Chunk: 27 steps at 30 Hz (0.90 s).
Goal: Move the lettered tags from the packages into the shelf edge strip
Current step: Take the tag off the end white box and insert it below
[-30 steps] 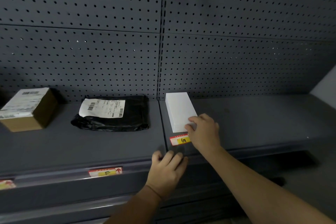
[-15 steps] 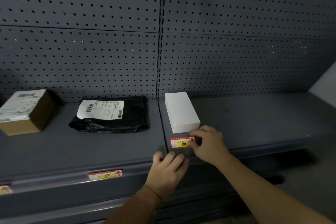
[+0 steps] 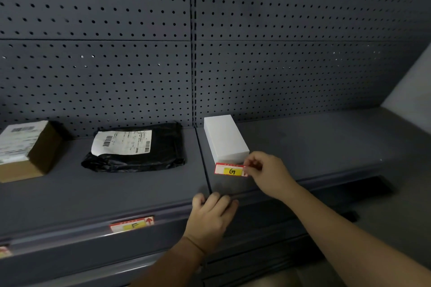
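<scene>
The dark grey shelf (image 3: 303, 147) and its perforated back panel (image 3: 116, 77) look like painted metal with a matt, smooth finish. The black crumpled plastic mailer bag (image 3: 163, 154) shines glossily and carries a white paper shipping label (image 3: 121, 141). The brown rectangular box (image 3: 39, 154) looks like dull cardboard. The white rectangular box (image 3: 224, 137) is smooth and matt. The red-edged paper tag with a yellow patch lettered G (image 3: 229, 170) looks slightly glossy.

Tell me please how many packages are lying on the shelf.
3. A cardboard box at the far left, partly cut off; a black bag with a white label beside it; a white box right of the shelf seam. More may lie outside the view.
</scene>
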Available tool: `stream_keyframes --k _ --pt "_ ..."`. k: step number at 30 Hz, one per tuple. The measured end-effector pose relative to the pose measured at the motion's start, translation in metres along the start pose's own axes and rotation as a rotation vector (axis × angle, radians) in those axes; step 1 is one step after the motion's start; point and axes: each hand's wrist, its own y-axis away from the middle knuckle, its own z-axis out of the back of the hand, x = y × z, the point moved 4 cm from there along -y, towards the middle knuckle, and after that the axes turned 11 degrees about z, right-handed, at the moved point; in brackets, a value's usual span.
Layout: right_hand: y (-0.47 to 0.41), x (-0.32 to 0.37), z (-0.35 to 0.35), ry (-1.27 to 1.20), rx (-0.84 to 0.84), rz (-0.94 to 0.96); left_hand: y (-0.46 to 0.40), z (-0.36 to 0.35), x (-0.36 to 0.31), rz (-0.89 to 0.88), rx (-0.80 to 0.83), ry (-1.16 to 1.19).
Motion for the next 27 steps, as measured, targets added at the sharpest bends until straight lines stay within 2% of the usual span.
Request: stream_keyframes --k 7,13,22,27 --pt "0.035 -0.004 0.029 -0.007 0.038 0.013 0.002 0.0 -0.002 -0.006 0.053 0.033" --pt "0.053 -0.013 0.022 0.093 0.095 0.013 -0.001 0.003 -0.002 -0.03 0.093 0.025" --pt "0.062 -0.016 0.001 0.252 0.005 0.225 -0.001 0.004 -0.003 -0.044 0.106 0.026" --pt "0.065 -0.026 -0.009 0.285 -0.031 0.267 -0.003 0.004 -0.002 -0.022 0.119 0.02"
